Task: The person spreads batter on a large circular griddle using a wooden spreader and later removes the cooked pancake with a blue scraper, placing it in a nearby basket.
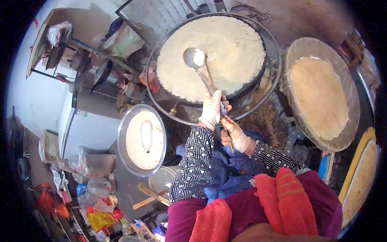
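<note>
My left hand (211, 109), in a whitish glove, is closed around the handle of a metal ladle (189, 55). The ladle's bowl is over the pale layer (234, 52) that covers a big round griddle (263, 76). Lower and to the right, my gloved right hand (238, 136) grips a thin wooden stick (207, 75). Its far end reaches up beside the ladle, where a rounded white blob (199, 58) shows; whether that blob is on the stick or in the ladle, I cannot tell. Both hands are close together near the griddle's front rim.
A metal ring (278, 60) surrounds the griddle. Left stands a metal basin (121, 139) of pale powder or batter with a white oval object (146, 135) inside. A lined basket (352, 92) on the right holds a brown round sheet (318, 94). Plastic bags (98, 185) crowd the lower left.
</note>
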A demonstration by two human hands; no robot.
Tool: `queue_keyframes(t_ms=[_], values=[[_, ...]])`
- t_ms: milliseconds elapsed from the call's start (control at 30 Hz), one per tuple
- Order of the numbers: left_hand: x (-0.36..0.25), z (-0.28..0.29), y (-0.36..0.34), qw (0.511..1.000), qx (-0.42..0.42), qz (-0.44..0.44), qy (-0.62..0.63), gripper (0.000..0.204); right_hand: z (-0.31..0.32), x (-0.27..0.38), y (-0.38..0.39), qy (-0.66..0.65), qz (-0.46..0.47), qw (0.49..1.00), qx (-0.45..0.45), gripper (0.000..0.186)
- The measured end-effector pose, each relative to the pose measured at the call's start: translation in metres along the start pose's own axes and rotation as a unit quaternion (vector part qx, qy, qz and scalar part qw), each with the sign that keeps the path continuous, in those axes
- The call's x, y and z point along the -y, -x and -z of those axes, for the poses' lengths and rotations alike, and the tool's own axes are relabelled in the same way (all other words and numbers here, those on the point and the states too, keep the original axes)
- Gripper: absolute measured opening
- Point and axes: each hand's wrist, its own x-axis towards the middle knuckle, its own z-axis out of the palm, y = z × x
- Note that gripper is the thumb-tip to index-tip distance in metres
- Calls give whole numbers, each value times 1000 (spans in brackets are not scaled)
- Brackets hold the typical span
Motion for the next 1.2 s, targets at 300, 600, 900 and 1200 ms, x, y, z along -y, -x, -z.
queue_keyframes(t_ms=[300,600,900,1200], values=[[-58,93,105,976,-11,-30,213,19,19,81,40,309,290,903,-71,45],[-9,312,191,969,-128,23,210,16,36,138,66,444,69,893,-12,47],[58,403,157,931,-239,61,-270,55,25,76,-13,409,223,884,-48,39],[10,301,103,667,-248,-77,-698,69,-20,24,-51,303,67,951,0,44]])
